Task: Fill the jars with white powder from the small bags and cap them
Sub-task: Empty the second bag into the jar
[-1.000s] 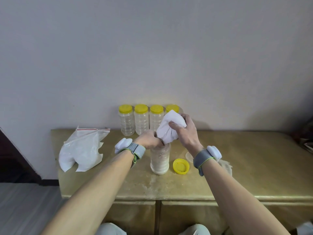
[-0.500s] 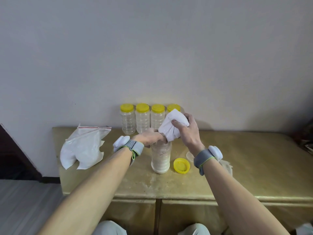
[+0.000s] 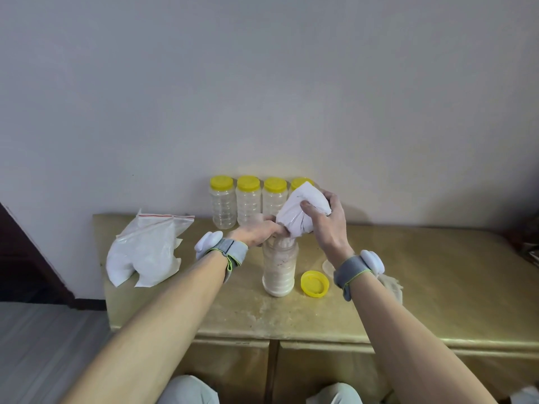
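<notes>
- At the middle of the tabletop [image 3: 423,272], an uncapped jar [image 3: 280,266] stands upright, partly filled with white powder
- Right grip [image 3: 329,225] is curled round the body of a small bag [image 3: 300,212], which tilts mouth-down onto the jar's opening
- Left grip [image 3: 256,234] pinches the bag's neck at the jar's rim
- Yellow lid [image 3: 314,284] lies just right of the jar
- Four capped jars [image 3: 248,204] line the far edge; a large powder bag [image 3: 145,252] lies at the left

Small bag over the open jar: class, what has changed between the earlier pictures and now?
Nothing clearly moved. The right hand still grips the small bag tipped over the open jar; the left hand still pinches its neck at the jar's mouth. The loose yellow lid, capped jars and large bag stayed put.
</notes>
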Demonstrator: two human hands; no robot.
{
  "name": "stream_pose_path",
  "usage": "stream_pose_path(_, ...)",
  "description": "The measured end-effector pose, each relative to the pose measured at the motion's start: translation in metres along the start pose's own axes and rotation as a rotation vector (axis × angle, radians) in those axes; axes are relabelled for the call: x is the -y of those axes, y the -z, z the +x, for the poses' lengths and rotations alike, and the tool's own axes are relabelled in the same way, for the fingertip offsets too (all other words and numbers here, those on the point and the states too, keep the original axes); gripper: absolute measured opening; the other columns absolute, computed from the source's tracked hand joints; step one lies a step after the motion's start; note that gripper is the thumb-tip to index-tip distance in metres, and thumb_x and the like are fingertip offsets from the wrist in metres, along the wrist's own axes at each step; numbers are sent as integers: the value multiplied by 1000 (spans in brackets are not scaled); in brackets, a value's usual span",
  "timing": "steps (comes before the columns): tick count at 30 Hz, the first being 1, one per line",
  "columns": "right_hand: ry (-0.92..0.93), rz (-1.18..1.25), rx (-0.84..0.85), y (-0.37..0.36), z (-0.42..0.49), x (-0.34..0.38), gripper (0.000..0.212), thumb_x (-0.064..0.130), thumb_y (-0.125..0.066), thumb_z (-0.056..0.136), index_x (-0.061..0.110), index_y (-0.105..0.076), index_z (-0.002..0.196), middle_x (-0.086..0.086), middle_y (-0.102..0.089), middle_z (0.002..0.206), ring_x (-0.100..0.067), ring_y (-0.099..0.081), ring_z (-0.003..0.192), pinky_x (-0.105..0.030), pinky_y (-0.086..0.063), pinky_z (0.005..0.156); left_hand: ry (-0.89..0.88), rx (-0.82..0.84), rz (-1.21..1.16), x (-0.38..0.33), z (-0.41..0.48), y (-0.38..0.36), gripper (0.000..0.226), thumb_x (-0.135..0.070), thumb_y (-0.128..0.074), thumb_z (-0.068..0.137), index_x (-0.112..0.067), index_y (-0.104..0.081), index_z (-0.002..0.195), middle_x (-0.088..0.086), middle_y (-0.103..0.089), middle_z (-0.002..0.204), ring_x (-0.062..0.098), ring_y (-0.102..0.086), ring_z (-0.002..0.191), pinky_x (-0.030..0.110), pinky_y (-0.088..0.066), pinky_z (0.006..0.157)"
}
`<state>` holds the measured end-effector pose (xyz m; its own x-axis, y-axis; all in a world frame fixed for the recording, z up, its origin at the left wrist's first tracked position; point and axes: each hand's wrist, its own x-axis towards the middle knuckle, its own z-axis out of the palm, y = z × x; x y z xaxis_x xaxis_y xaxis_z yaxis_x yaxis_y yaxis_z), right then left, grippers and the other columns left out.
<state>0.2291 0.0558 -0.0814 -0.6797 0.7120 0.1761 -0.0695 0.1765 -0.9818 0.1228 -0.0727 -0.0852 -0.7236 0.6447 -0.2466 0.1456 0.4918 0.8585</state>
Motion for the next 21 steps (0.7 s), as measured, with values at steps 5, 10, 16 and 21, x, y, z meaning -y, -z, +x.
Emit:
stream_pose_path(5, 45, -35, 20, -1, 3, 2, 45, 37, -72, 74, 28, -57, 116, 11, -66, 106, -15, -64, 104, -42, -52, 97, -5, -32, -54, 0, -2, 0, 36, -25, -72, 76, -17, -70, 111, 7, -70, 117, 24, -60, 114, 38, -50, 94)
stream_pose_path(10, 69, -52, 8, -3, 3, 1, 36, 26, -73, 83, 28, -56, 115, 14, -65, 103, -12, -63, 100, -39, -52, 95, -20, -85, -48, -1, -1, 0, 26, -20, -67, 86, -18, -69, 112, 9, -68, 120, 23, -59, 108, 36, -52, 88)
stream_pose_path(16, 80, -59, 12, -5, 4, 4, 36, 28, -72, 84, 27, -56, 116, 14, -65, 105, -12, -63, 102, -39, -52, 95, -12, -71, -56, -3, -6, 1, 39, -33, -70, 72, -22, -68, 110, 5, -68, 117, 25, -59, 115, 43, -52, 95)
stream_pose_path(21, 94, -70, -3, -6, 4, 5, 36, 28, -71, 84, 25, -57, 117, 14, -65, 104, -14, -63, 103, -39, -52, 95, -31, -64, -38, -5, -8, 2, 44, -34, -70, 76, -19, -66, 116, 5, -66, 118, 23, -58, 114, 41, -52, 95)
